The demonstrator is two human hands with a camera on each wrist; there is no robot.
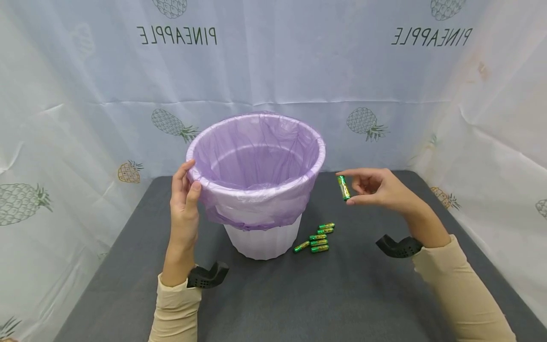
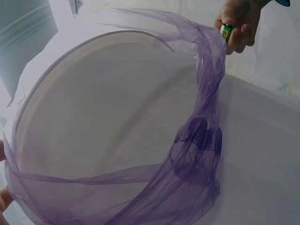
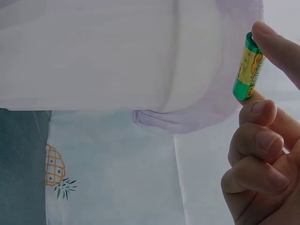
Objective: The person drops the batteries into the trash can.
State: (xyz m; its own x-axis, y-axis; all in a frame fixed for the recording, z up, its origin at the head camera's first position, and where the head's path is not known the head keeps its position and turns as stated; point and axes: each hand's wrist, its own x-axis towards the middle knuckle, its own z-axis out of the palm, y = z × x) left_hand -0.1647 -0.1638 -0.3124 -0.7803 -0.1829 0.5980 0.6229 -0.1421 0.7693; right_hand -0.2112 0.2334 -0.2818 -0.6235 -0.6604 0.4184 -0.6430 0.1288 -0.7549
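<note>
A white trash bin (image 1: 262, 242) stands tilted a little on the table, lined with a thin purple trash bag (image 1: 260, 166) folded over its rim. My left hand (image 1: 184, 209) grips the rim at its left side, thumb on the near side and fingers behind. To the right of the bin, my right hand (image 1: 376, 190) holds up a small green and gold battery (image 1: 344, 188), pinched by its ends between thumb and index finger. In the right wrist view the battery (image 3: 249, 68) stands nearly upright, the other fingers curled below it.
Several more green batteries (image 1: 318, 237) lie in a loose group on the dark grey table (image 1: 273, 304), close to the bin's right base. Pineapple-print curtains (image 1: 273, 61) hang behind and at both sides. Each wrist wears a black mount (image 1: 399, 247).
</note>
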